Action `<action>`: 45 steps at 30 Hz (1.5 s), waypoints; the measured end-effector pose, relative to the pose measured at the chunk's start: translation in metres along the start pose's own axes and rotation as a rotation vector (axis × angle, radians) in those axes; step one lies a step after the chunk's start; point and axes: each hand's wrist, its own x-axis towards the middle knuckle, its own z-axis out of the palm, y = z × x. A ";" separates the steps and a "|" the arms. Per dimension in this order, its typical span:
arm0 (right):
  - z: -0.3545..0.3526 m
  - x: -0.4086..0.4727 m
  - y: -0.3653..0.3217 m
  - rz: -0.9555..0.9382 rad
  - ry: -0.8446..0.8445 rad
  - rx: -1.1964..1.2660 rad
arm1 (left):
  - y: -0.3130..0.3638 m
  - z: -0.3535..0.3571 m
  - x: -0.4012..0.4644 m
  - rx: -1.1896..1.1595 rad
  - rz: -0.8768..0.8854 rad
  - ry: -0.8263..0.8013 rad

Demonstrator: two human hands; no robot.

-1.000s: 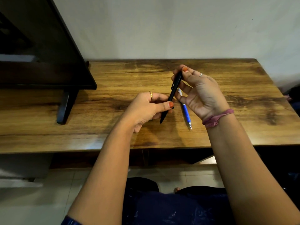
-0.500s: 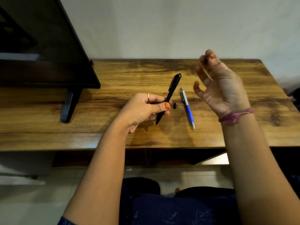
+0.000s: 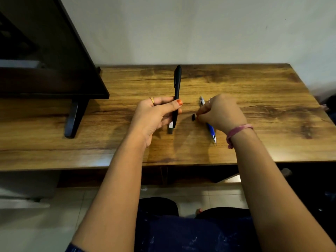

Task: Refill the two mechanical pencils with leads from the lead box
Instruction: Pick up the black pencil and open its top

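Cap's off: we dropped small black cap (image 3: 193, 117) on wooden desk (image 3: 272, 99) moment ago. Left hand (image 3: 154, 115) grip wraps slim black mechanical pencil (image 3: 176, 95), upright now. Right hand (image 3: 219, 112) came down, fingertips pinched beside cap, over blue mechanical pencil (image 3: 211, 130); pinching what, can't tell. Small grey lead box (image 3: 171, 128) lies under left hand. Lead next, probably.

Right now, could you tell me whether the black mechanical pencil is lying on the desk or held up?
Held up: the left hand grips the black mechanical pencil roughly upright above the wooden desk.

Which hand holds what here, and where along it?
The left hand grips the black pencil on its lower barrel. The right hand reaches the small black cap; a hold cannot be told.
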 end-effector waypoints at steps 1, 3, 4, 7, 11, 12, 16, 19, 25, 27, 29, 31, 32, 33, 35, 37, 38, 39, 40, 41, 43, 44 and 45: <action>0.002 0.000 -0.001 -0.008 0.011 -0.019 | 0.000 0.000 0.000 -0.005 -0.004 0.005; 0.004 0.000 -0.002 -0.019 0.048 -0.042 | 0.001 -0.001 -0.001 -0.006 -0.010 0.014; 0.005 0.000 -0.002 -0.021 0.063 -0.052 | 0.001 -0.001 -0.001 -0.004 -0.011 0.016; 0.006 0.000 -0.002 -0.014 0.084 -0.058 | 0.001 -0.001 -0.001 0.021 -0.010 0.018; 0.003 0.001 0.000 -0.005 0.031 -0.034 | 0.001 -0.001 -0.002 0.032 -0.014 0.034; 0.001 0.001 0.000 0.000 0.012 -0.015 | 0.001 -0.001 -0.002 0.034 -0.014 0.037; -0.010 -0.002 0.001 0.006 -0.036 0.083 | 0.001 -0.001 -0.001 0.043 -0.011 0.041; -0.014 -0.004 0.001 -0.002 -0.037 0.133 | 0.001 0.000 -0.001 0.039 -0.014 0.044; -0.020 -0.017 -0.012 0.025 -0.234 0.603 | -0.001 0.003 0.000 -0.029 0.004 0.076; -0.016 -0.021 -0.017 0.030 -0.331 0.681 | -0.002 0.005 0.002 -0.068 0.016 0.092; -0.010 -0.024 -0.021 0.027 -0.337 0.737 | -0.004 0.008 0.002 -0.092 0.027 0.107; -0.005 -0.026 -0.024 0.034 -0.283 0.785 | -0.006 0.011 0.003 -0.106 0.032 0.107; -0.003 -0.026 -0.025 0.041 -0.254 0.799 | -0.007 0.012 0.003 -0.100 0.038 0.108; -0.001 -0.026 -0.024 0.048 -0.229 0.799 | -0.007 0.012 0.003 -0.087 0.050 0.115; 0.003 -0.025 -0.021 0.067 -0.182 0.725 | -0.006 0.010 0.005 0.012 0.112 0.181; 0.008 -0.025 -0.016 0.105 -0.151 0.576 | -0.003 0.004 0.006 0.189 0.212 0.302; 0.010 -0.026 -0.014 0.128 -0.151 0.501 | -0.001 0.000 0.006 0.247 0.252 0.357; 0.011 -0.028 -0.013 0.143 -0.146 0.424 | 0.000 -0.004 0.006 0.276 0.274 0.392; 0.011 -0.030 -0.013 0.143 -0.128 0.348 | 0.000 -0.007 0.007 0.310 0.286 0.410; 0.011 -0.031 -0.014 0.133 -0.102 0.280 | -0.001 -0.009 0.008 0.366 0.296 0.420; 0.011 -0.032 -0.016 0.124 -0.073 0.176 | -0.004 -0.009 0.009 0.517 0.302 0.417; 0.012 -0.032 -0.017 0.126 -0.070 0.136 | -0.005 -0.008 0.009 0.582 0.298 0.405; 0.013 -0.031 -0.017 0.130 -0.070 0.105 | -0.007 -0.008 0.009 0.634 0.288 0.390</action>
